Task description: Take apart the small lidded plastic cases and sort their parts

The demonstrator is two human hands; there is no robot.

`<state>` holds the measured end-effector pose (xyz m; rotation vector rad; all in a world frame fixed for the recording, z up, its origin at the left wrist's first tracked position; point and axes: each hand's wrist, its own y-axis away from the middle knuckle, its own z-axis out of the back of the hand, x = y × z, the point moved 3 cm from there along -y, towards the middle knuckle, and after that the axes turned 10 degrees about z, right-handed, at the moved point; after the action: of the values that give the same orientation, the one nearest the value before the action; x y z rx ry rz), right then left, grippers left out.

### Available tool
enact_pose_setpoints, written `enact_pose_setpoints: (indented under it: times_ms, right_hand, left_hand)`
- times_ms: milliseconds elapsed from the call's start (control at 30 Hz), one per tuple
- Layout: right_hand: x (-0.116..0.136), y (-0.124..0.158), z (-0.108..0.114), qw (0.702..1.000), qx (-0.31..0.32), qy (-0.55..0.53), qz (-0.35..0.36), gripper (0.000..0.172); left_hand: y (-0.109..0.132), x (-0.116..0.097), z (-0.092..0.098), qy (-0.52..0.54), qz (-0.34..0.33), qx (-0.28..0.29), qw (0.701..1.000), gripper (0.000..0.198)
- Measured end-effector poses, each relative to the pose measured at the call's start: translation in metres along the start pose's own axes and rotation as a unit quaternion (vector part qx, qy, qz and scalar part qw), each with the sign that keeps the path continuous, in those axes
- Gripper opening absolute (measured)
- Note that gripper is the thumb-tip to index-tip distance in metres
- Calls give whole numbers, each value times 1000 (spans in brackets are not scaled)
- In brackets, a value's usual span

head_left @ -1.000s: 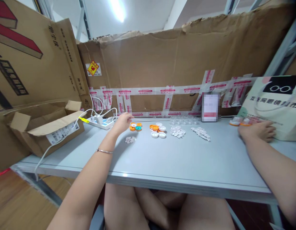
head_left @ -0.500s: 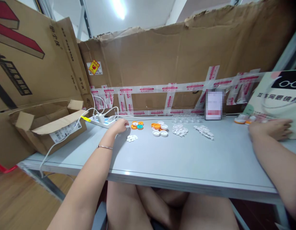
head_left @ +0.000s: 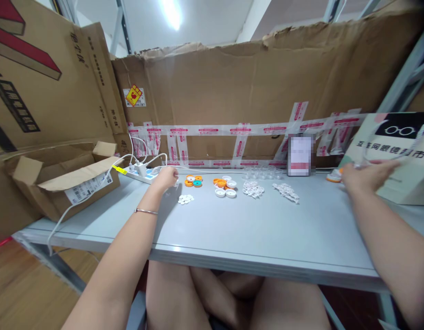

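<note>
My left hand (head_left: pixel 169 177) is at the back left of the table beside the power strip (head_left: pixel 145 174). Its fingers are curled together; a small pale bit shows below them, too small to name. Just right of it lie several orange and teal round caps (head_left: pixel 193 181), and nearer me a little pile of white discs (head_left: pixel 186 199). Over on the right, my right hand (head_left: pixel 370 176) has its fingers stretched out in front of the printed paper bag (head_left: pixel 404 183). By its wrist sits an orange-and-white round piece (head_left: pixel 334 175), partly covered.
Orange and white caps (head_left: pixel 225 187), clear cups (head_left: pixel 262 173) and two piles of small white parts (head_left: pixel 253 189) (head_left: pixel 285 192) line the table's back. A phone (head_left: pixel 299 155) leans on the cardboard wall (head_left: pixel 215 87). An open carton (head_left: pixel 71 178) stands left with a cable across it.
My right hand has lifted slightly and its fingers have straightened in front of the bag. My left hand stays by the power strip. The whole view has shifted a little.
</note>
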<state>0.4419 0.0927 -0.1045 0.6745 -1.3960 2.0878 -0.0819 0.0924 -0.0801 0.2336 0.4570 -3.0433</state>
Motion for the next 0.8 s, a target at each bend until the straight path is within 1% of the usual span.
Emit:
enact_pose_setpoints:
  times_ms: [33, 67, 133, 167, 200, 233, 300, 367, 433, 467, 533, 633, 700, 800]
  right_hand:
    - [12, 3, 3, 999, 6, -37, -14, 56]
    - [27, 8, 5, 997, 24, -79, -9, 55]
    - [61, 23, 8, 980, 70, -187, 8, 55]
    - [80, 34, 9, 966, 96, -237, 31, 52]
    - [100, 47, 10, 952, 122, -274, 68, 48]
    - [119, 63, 10, 931, 176, -304, 101, 47]
    - [151, 100, 11, 856, 333, -372, 137, 49]
    - [174, 137, 16, 775, 448, -407, 181, 49]
    - [185, 168, 23, 714, 523, -416, 207, 49]
    - [187, 179, 26, 692, 546, -419, 217, 50]
    - [187, 195, 31, 667, 571, -417, 233, 50]
    - [185, 205, 35, 656, 582, -403, 261, 46]
    - [185, 209, 36, 652, 582, -395, 284, 44]
    - [185, 213, 36, 650, 574, -386, 316, 40]
  left_hand:
    - [1, -4, 3, 7, -2, -11, 1000, 22]
    - [3, -8, 6, 16, -8, -21, 1000, 22]
    - [8, -21, 9, 38, -32, -31, 998, 22]
    - [12, -28, 10, 49, -48, -30, 997, 22]
    - [16, -36, 9, 57, -64, -25, 996, 22]
    - [21, -44, 9, 69, -83, -13, 994, 22]
    - [32, -60, 6, 114, -126, 30, 985, 22]
    - [44, -74, 5, 199, -171, 103, 959, 30]
    - [54, -83, 6, 251, -199, 169, 932, 43]
    - [58, -86, 7, 255, -206, 186, 926, 47]
    - [64, -90, 8, 242, -216, 197, 925, 49]
    - [70, -96, 5, 216, -230, 206, 926, 48]
    - [74, -102, -1, 195, -243, 210, 927, 48]
    - [78, -110, -11, 165, -262, 201, 930, 44]
